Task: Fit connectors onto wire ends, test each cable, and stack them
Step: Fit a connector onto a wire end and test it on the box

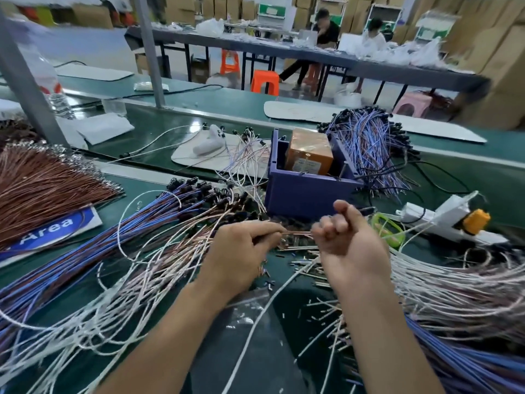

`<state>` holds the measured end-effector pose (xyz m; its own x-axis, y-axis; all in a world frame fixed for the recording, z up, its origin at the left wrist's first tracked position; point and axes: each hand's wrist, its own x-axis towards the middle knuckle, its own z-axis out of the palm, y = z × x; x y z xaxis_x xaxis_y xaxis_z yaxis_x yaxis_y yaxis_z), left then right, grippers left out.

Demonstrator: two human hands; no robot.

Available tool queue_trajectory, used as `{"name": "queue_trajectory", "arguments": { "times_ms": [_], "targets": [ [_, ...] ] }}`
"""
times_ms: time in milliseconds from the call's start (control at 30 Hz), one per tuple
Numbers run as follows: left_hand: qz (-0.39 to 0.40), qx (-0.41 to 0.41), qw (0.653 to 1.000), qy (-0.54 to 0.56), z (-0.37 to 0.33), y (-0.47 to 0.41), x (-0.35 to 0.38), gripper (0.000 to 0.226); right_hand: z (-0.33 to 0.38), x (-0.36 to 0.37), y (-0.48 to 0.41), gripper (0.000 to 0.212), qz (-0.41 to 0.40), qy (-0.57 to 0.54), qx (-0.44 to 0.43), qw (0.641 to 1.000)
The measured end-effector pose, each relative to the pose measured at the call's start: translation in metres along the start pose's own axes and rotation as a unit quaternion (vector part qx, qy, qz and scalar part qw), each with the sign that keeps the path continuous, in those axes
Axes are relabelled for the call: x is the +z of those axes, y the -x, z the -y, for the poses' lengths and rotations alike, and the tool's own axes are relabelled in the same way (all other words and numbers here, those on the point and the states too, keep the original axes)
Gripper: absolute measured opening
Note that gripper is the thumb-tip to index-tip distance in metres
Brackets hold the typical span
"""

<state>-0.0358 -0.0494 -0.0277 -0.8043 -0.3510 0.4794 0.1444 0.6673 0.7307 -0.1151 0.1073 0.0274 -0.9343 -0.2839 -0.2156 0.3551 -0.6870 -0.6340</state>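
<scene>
My left hand [241,251] and my right hand [349,240] meet over the green bench, both pinching a thin brown wire [298,233] stretched between them. My right fingers are curled shut around its end; whether a connector sits there is hidden. Small loose connectors [301,248] lie scattered on the mat under my hands. A fan of blue and brown cables with black ends [181,206] lies to the left. White and pink wires [454,285] spread at the right.
A purple bin [309,191] holding an orange box [309,155] stands just beyond my hands. A white device with a yellow part [454,220] lies at the right. A brown wire bundle [42,183] fills the far left. Another blue cable heap [369,143] lies behind the bin.
</scene>
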Motion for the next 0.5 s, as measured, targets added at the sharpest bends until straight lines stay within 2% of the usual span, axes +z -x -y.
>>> {"name": "queue_trajectory", "arguments": {
  "times_ms": [100, 200, 300, 367, 433, 500],
  "targets": [
    [0.0, -0.023, 1.0, -0.01, 0.005, -0.004, -0.009, 0.023, 0.013, -0.015, -0.006, 0.022, -0.021, -0.007, -0.062, 0.998],
    [-0.015, -0.043, 0.999, -0.01, 0.007, -0.007, -0.016, 0.017, 0.02, -0.023, -0.01, 0.016, -0.01, 0.012, -0.088, 0.996],
    [-0.009, -0.054, 0.999, -0.003, 0.003, -0.004, -0.015, 0.018, 0.024, -0.03, -0.013, 0.022, 0.002, 0.112, -0.095, 0.989],
    [-0.01, -0.053, 0.999, 0.005, -0.001, -0.001, -0.013, 0.023, 0.023, -0.032, -0.012, 0.023, 0.029, 0.274, -0.127, 0.953],
    [-0.018, -0.035, 0.999, 0.007, -0.005, 0.001, -0.012, 0.022, 0.018, -0.03, -0.007, 0.02, 0.079, 0.431, -0.16, 0.884],
    [-0.025, -0.016, 0.999, 0.011, -0.01, 0.002, -0.01, 0.013, 0.009, -0.026, -0.001, 0.013, 0.131, 0.54, -0.169, 0.814]
  ]
}}
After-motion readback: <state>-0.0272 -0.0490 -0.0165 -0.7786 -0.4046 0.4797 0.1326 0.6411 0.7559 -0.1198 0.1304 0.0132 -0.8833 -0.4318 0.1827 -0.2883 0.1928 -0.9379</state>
